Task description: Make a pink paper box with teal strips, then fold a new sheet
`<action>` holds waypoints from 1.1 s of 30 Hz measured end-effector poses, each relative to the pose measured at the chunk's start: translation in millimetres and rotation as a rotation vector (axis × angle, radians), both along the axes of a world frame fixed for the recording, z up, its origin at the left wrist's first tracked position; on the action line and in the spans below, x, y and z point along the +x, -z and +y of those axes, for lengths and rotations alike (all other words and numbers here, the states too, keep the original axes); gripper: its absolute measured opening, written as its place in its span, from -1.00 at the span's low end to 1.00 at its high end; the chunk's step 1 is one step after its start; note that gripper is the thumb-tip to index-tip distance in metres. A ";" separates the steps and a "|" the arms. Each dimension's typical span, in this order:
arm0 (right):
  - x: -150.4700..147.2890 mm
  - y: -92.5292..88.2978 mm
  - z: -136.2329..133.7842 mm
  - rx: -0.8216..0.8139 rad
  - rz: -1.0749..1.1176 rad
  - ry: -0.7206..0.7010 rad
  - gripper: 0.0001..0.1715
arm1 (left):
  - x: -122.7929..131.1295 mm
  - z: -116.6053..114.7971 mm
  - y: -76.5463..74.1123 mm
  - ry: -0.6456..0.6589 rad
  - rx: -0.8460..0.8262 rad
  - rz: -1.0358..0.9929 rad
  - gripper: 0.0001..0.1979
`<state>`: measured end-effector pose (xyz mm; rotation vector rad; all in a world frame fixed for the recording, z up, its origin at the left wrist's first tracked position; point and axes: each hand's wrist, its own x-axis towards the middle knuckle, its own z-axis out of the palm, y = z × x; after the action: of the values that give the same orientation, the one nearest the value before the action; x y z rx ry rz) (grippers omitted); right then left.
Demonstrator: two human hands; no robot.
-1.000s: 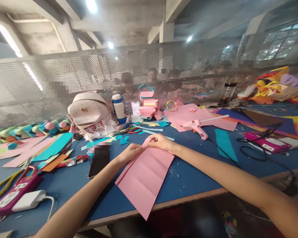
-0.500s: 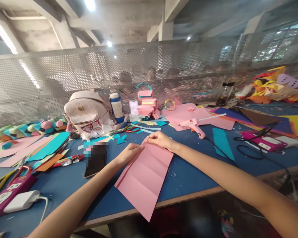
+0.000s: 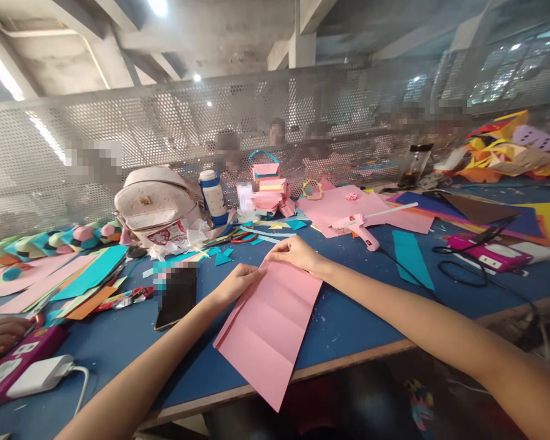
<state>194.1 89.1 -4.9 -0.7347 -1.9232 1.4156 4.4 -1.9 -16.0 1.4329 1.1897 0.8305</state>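
A sheet of pink paper (image 3: 270, 324) with several crosswise creases lies tilted at the table's front edge, its near corner hanging over. Along its left side runs a narrow folded strip. My left hand (image 3: 241, 281) is closed on the upper left edge of the sheet, fingers pressed on the fold. At the top corner my right hand (image 3: 296, 255) pinches the same paper, thumb and fingers together. A dark phone (image 3: 178, 299) lies left of my left hand. Beyond my right hand rests a pink glue gun (image 3: 361, 231) with a glue stick in its back.
A white backpack (image 3: 158, 205), a bottle (image 3: 214, 198) and pink paper boxes (image 3: 270, 189) stand before a perforated metal screen (image 3: 174, 128). Power strips (image 3: 490, 253) with cables lie at both sides. At the far left is another person's hand (image 3: 2, 336). Scissors (image 3: 245, 238) lie among paper scraps.
Another person's hand has come in at the left edge, where the scissor handles were. My right hand's fingers have shifted slightly at the paper's top corner; the sheet stays nearly in place.
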 end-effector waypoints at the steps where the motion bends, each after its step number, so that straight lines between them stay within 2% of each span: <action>1: 1.3 -1.6 1.2 0.015 0.014 0.033 -0.46 | -0.3 -0.3 -0.2 0.002 -0.003 -0.001 -0.42; 9: 21.6 -12.7 21.3 0.098 0.073 0.155 -0.53 | -11.0 1.8 -4.1 0.022 -0.002 0.034 -0.44; 17: 30.9 -13.6 36.4 0.153 0.070 0.200 -0.47 | -26.2 8.3 -16.3 0.000 0.052 0.087 -0.49; 25: 35.4 -11.6 47.7 0.210 0.100 0.271 -0.50 | -34.4 8.7 -27.5 0.017 0.077 0.078 -0.56; 28: 39.3 -9.4 53.7 0.233 0.123 0.326 -0.51 | -40.3 12.6 -26.8 -0.032 0.091 0.065 -0.55; 33: 45.0 -4.5 60.2 0.264 0.126 0.375 -0.50 | -50.0 19.7 -23.2 -0.203 0.166 0.008 -0.48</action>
<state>239.2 149.3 -0.4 -0.8067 -1.7220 0.9376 -45.6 17.9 7.2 1.4650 1.3123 1.0862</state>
